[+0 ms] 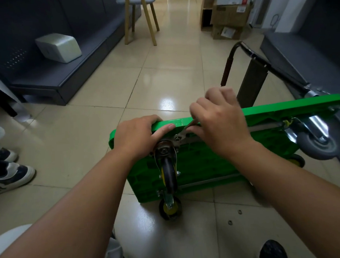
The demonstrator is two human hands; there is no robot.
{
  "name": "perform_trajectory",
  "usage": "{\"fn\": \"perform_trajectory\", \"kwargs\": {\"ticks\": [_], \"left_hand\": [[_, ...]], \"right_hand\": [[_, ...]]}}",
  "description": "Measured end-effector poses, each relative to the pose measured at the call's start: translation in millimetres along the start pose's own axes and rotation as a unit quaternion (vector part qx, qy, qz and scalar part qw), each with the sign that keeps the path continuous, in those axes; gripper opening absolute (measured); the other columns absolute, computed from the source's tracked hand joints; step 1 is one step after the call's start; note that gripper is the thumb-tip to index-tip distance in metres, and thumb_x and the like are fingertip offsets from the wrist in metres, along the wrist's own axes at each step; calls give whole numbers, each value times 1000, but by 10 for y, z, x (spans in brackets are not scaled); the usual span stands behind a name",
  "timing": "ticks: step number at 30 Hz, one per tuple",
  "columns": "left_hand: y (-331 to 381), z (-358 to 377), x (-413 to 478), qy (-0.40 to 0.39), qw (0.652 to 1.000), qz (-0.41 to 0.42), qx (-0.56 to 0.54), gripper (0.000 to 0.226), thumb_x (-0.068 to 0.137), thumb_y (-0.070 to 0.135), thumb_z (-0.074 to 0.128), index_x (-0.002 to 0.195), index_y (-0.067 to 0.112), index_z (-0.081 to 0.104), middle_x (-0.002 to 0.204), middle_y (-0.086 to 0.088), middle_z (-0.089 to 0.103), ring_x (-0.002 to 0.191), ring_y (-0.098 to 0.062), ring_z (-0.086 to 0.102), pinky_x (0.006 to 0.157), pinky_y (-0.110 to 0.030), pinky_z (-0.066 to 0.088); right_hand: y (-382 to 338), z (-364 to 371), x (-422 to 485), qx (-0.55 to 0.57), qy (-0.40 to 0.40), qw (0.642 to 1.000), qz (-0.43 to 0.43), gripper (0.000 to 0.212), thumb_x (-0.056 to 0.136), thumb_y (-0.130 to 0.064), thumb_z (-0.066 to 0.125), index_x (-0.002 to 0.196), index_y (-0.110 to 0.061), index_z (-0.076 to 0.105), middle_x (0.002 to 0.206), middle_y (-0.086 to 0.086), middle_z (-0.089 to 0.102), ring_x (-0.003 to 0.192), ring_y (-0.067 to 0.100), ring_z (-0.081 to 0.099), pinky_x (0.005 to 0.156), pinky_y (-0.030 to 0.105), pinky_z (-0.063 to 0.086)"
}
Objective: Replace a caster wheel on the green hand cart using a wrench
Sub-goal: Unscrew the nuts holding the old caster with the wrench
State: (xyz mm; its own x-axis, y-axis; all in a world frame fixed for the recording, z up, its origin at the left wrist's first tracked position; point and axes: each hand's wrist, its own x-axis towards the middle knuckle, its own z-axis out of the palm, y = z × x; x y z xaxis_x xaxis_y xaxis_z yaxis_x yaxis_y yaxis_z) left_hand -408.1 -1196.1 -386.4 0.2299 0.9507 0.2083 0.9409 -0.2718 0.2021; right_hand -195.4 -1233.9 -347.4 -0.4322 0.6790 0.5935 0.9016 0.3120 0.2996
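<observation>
The green hand cart (203, 162) stands on its edge on the tiled floor, underside facing me. A black caster wheel (168, 175) with a yellow hub hangs from a metal plate near the cart's upper left corner. My left hand (139, 137) grips the cart's top edge just above that plate. My right hand (219, 121) holds a metal wrench (185, 130), whose head sits on a bolt at the caster plate. Another black and yellow wheel (170, 208) rests on the floor below. A grey caster (317, 144) sits at the cart's right end.
The cart's black folding handle (248, 52) lies on the floor behind it. Two small nuts (234, 217) lie on the tiles near my right forearm. Dark shelving flanks both sides, a person's shoes (5, 178) stand at left, and a wooden stool and cardboard boxes (229, 14) stand farther back.
</observation>
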Motion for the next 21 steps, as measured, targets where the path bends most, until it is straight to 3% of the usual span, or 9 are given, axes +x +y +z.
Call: {"fn": "perform_trajectory", "kwargs": {"ticks": [2,3,4,7,9,11,15,21], "left_hand": [[-3,-10,1,0,1000,-1,-1,69,85,85,22,115,40,65,83,13,61,73,-13,53,57,-31,32],[-2,-10,2,-1,1000,-2,-1,71,83,86,20,114,40,65,81,14,59,73,-13,53,58,-31,32],[-3,-10,-1,-2,1000,-1,-1,74,82,86,18,114,40,65,81,15,57,73,-13,53,57,-31,32],[-7,0,-1,1,1000,4,-1,76,81,86,16,115,40,65,83,13,62,75,-14,59,55,-30,32],[-15,10,1,7,1000,9,7,75,82,86,16,116,40,65,86,12,65,74,-13,59,53,-30,31],[-16,18,8,9,1000,10,14,73,83,85,17,116,41,65,86,12,66,73,-13,57,53,-30,30],[-33,55,25,11,1000,10,15,77,82,87,14,116,41,65,89,13,68,75,-12,60,57,-30,37],[-46,84,38,15,1000,10,23,76,84,86,14,116,41,65,89,12,68,75,-14,61,60,-32,47]], "right_hand": [[89,102,-199,107,-10,981,160,44,65,-55,82,82,-20,61,84,-1,59,91,23,48,81,35,31],[111,150,-319,185,-23,947,263,44,66,-59,81,82,-23,61,86,-5,57,93,20,46,81,34,33],[101,220,-439,286,-17,885,366,44,65,-61,81,81,-26,62,87,-7,57,94,18,49,80,33,38],[-145,431,-723,558,90,597,569,35,70,-42,84,84,-17,64,83,-1,63,82,16,59,71,26,49],[-409,627,-872,605,98,501,611,32,70,-36,82,84,-15,64,81,0,63,77,12,58,71,21,47],[-692,787,-980,646,75,437,621,32,67,-38,80,83,-16,63,81,1,63,77,9,58,74,20,45],[-1043,937,-1026,677,10,403,616,35,68,-39,79,86,-14,63,82,0,65,78,4,62,72,12,46],[-1166,1104,-893,667,48,393,631,39,66,-41,80,87,-11,64,80,0,68,70,1,62,63,10,48]]}}
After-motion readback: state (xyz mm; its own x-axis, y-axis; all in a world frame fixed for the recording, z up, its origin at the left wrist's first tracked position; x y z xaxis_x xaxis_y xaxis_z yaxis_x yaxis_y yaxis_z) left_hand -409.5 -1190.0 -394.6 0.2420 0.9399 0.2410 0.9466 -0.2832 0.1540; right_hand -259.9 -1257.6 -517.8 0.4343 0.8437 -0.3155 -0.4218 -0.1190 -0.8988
